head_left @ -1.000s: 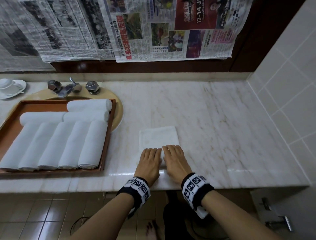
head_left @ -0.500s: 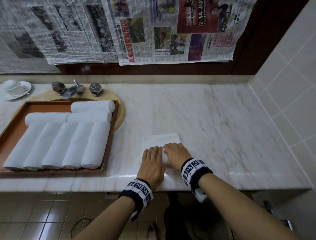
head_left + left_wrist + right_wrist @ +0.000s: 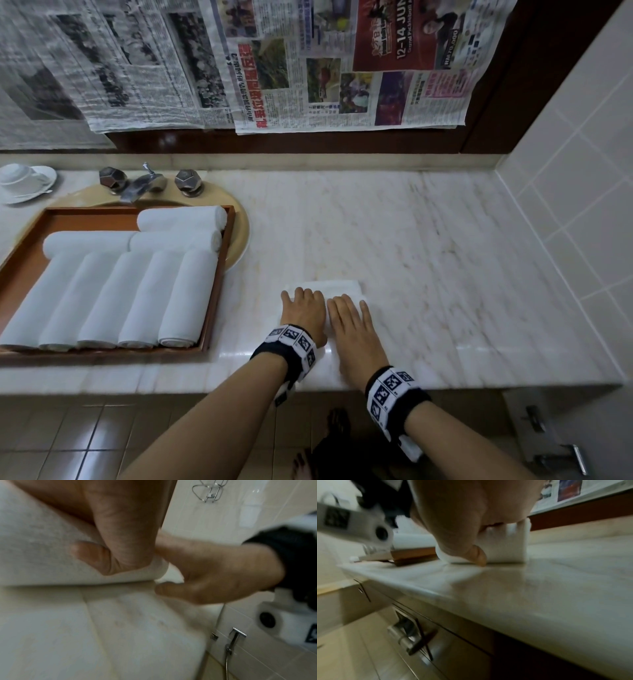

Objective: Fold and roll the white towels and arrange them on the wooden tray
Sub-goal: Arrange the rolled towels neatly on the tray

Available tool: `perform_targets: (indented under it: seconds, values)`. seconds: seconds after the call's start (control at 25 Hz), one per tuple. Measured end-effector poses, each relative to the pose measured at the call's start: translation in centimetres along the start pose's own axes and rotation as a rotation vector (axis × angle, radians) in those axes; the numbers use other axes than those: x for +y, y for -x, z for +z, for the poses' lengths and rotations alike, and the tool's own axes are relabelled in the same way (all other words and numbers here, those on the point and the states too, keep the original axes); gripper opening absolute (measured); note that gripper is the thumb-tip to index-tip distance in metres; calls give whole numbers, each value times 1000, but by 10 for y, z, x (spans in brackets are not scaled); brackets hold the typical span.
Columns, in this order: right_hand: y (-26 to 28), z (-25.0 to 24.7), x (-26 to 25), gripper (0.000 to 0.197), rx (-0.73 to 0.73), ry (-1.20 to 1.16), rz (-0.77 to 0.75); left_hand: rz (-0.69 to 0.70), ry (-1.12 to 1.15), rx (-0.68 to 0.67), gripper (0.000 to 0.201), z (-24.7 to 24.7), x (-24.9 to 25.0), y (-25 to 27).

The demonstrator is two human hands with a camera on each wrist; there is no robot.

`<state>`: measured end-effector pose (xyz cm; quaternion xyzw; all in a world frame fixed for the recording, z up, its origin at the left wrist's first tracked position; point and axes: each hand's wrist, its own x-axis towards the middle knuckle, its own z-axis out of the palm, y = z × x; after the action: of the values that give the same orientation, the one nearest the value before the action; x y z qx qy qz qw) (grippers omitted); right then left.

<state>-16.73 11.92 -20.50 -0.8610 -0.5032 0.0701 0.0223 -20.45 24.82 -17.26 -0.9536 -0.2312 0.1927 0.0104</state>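
A white towel [image 3: 329, 287] lies on the marble counter [image 3: 428, 274], rolled up almost fully; only a short flat strip shows beyond my fingers. My left hand [image 3: 301, 308] lies over the roll's left half, fingers bent down its far side and thumb [image 3: 89, 553] against the towel [image 3: 42, 554]. My right hand [image 3: 349, 318] covers the right half. Its thumb [image 3: 477, 555] sits at the near foot of the roll [image 3: 508, 547]. The wooden tray [image 3: 221, 281] to the left holds several rolled white towels [image 3: 113, 294].
The tray sits over a beige basin [image 3: 239, 233] with a metal tap [image 3: 140, 185] behind it. A white cup on a saucer [image 3: 24, 181] stands far left. A tiled wall [image 3: 582, 205] bounds the counter on the right. Newspapers [image 3: 308, 68] hang at the back.
Both hands have moved away from me, rolling the towel forward. The flat part beyond the fingers has shrunk from a wide sheet to a narrow strip.
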Motion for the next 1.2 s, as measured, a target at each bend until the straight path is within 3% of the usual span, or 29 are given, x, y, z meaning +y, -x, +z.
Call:
perform_targets:
  seconds: [0.12, 0.32, 0.44, 0.68, 0.84, 1.04, 1.2]
  values:
    - [-19, -1, 12, 99, -44, 44, -17, 14, 18, -49, 53, -6, -5, -11]
    - [-50, -21, 16, 77, -55, 77, -65, 44, -3, 90, 73, 9, -7, -10]
    - [-71, -35, 22, 70, -145, 101, -87, 18, 8, 70, 80, 3, -11, -29]
    - [-107, -48, 36, 87, -344, -4, -47, -6, 74, -36, 87, -8, -16, -56]
    - [-114, -61, 48, 88, -462, -77, 40, 31, 155, -52, 86, -16, -20, -52]
    - [-108, -82, 34, 64, -406, -162, 44, 37, 131, -53, 64, -44, -36, -34]
    - [-134, -115, -9, 68, -292, -304, 70, -16, 125, 27, 63, -82, -73, -21]
